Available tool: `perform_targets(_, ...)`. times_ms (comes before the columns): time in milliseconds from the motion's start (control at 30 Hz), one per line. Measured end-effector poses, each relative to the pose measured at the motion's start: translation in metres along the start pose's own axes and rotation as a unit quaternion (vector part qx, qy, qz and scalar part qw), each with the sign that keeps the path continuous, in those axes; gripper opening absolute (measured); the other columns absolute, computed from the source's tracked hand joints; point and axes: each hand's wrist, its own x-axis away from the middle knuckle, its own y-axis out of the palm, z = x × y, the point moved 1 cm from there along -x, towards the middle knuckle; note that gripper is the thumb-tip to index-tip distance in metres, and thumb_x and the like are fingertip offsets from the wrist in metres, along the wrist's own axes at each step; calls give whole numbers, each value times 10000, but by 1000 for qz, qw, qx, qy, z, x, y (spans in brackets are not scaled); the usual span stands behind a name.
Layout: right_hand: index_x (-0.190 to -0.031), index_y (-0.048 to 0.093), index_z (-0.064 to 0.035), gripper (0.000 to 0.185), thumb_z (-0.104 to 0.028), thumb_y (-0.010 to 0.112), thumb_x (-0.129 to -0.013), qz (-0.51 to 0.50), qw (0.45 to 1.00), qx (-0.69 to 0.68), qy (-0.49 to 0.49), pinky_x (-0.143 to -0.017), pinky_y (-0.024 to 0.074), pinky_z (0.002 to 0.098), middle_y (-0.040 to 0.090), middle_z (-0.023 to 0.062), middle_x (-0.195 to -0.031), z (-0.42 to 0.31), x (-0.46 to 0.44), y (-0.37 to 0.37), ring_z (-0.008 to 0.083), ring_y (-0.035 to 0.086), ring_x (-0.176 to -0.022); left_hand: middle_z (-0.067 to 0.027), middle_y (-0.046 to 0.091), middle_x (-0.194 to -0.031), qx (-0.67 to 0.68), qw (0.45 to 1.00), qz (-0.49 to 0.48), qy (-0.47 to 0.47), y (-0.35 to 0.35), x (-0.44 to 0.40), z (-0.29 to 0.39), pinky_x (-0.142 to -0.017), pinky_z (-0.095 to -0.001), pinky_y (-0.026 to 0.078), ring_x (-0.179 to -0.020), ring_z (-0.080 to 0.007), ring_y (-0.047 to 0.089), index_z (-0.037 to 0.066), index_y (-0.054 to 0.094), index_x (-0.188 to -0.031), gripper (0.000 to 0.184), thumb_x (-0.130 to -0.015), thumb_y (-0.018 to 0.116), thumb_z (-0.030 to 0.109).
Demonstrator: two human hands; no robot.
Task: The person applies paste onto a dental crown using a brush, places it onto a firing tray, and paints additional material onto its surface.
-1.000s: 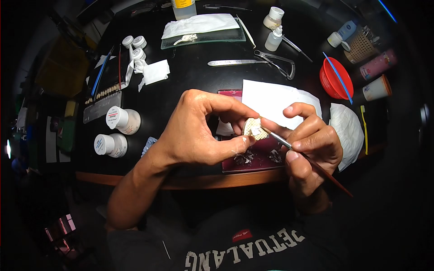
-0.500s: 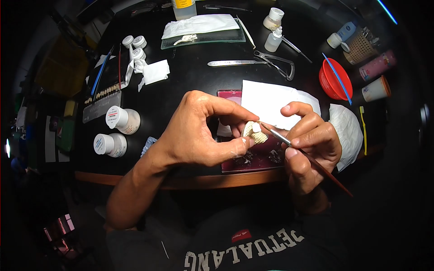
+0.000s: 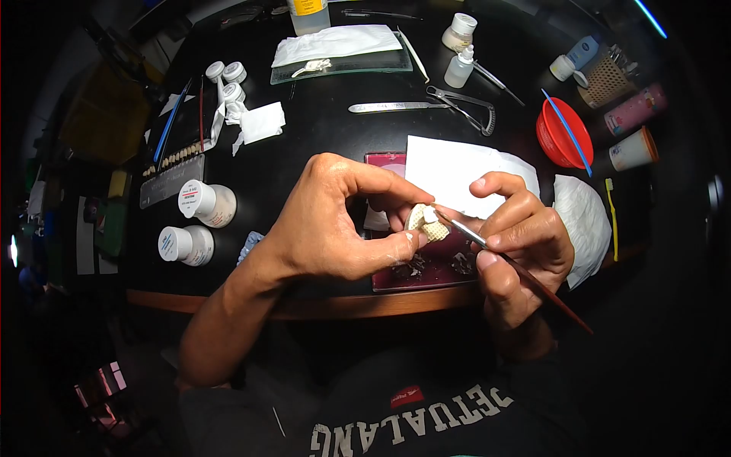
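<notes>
Between its thumb and fingers, my left hand [image 3: 327, 221] pinches a small cream piece [image 3: 435, 229] with a honeycomb texture. A small white block [image 3: 431, 215] sits on that piece. My right hand [image 3: 525, 236] grips a thin brush [image 3: 533, 280] with a dark red handle and a metal collar. The brush's tip is at the white block; whether it touches cannot be made out. Below the hands lies a dark red tray [image 3: 388, 282] with grey scraps on it, partly hidden by my left hand. White paper [image 3: 464, 171] lies behind.
A red bowl [image 3: 560, 141] with a blue stick across it stands at the right, near crumpled white paper [image 3: 582, 228] and a yellow toothbrush [image 3: 612, 221]. Two jars [image 3: 217, 206] [image 3: 196, 245] stand at the left. Behind are a metal caliper [image 3: 476, 114] and a glass slab [image 3: 365, 64].
The cream piece has turned slightly in my left hand since the earliest frame, so the white block shows differently. My right hand and the brush have shifted a little left.
</notes>
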Motion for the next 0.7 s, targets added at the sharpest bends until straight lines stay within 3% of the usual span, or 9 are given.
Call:
perform_targets(367,-930,580,34,165,97,564,-779,14,1000,2,2,-930,625,453,575,133,-856,-1,1,1,320,561,-1145,-115,735,-837,18,1000,4,6,2,0,0,-700,-236,533,-747,-104,667,-66,740,-1081,358,-748,774,60)
perform_targets(700,-943,559,25,175,93,539,-784,-14,1000,4,10,-947,614,483,560,134,-869,-1,3,-4,318,546,-1167,-136,744,-903,16,1000,-1,-8,0,0,1,-744,-240,538,-816,-122,690,-73,733,-1093,378,-732,779,29)
